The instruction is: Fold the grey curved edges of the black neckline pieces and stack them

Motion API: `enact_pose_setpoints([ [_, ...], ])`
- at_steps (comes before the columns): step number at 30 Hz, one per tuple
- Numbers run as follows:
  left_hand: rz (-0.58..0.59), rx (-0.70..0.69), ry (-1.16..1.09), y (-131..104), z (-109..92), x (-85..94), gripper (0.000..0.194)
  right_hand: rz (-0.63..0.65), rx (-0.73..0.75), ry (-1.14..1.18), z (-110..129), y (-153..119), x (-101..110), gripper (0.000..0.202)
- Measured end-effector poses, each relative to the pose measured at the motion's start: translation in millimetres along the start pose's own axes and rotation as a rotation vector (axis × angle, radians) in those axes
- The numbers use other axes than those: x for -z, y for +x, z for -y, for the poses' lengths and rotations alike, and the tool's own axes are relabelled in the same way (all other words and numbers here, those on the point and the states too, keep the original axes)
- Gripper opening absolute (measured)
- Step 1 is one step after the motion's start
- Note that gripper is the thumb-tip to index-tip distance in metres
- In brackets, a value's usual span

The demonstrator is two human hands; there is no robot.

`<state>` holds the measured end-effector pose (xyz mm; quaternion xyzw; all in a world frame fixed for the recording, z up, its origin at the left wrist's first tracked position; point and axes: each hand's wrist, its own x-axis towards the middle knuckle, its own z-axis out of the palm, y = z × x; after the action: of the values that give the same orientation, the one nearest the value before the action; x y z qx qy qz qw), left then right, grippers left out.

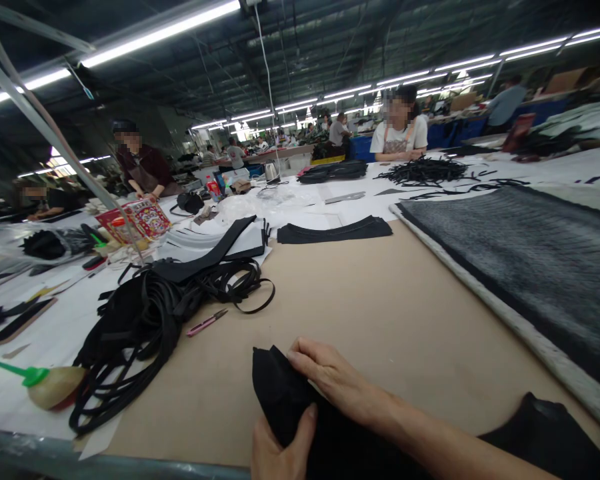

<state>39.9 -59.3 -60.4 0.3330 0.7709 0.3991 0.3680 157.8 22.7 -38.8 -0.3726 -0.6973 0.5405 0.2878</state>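
Observation:
A piece of black fabric (277, 387) is raised over the near edge of the tan board, gripped by both hands. My left hand (283, 450) pinches its lower part, thumb on the near face. My right hand (325, 370) is closed on the upper right edge, its fingertips pressed to the cloth. The rest of the black cloth drops below the right forearm, partly hidden. Left of the hands lie pink-handled thread snips (206, 323). Beyond them sits a tangled heap of black strips (165, 300).
A flat stack of black curved pieces (335, 230) lies at the board's (360, 293) far edge. A dark textured sheet (525, 260) covers the right side. A green-tipped glue bottle (55, 387) rests at left. Co-workers (399, 127) sit across the table. A slanted metal pole (55, 137) stands left.

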Motion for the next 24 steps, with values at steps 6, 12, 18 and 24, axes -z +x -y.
enact_pose_setpoints([
  [6, -0.037, -0.018, -0.006, -1, 3, -3.9, 0.039, -0.025, 0.002, -0.069, 1, 3, -6, 0.027],
  [12, -0.019, -0.01, -0.004, -3, 2, -6.5, 0.038, -0.073, 0.039, -0.182, 6, -3, -6, 0.023],
  [18, -0.023, -0.001, 0.008, -1, 4, -4.5, 0.037, -0.006, 0.118, 0.113, 0, 3, -1, 0.041],
  [24, -0.033, 0.01, 0.026, -3, 7, -7.6, 0.038, -0.008, -0.004, 0.006, -2, 10, -4, 0.029],
])
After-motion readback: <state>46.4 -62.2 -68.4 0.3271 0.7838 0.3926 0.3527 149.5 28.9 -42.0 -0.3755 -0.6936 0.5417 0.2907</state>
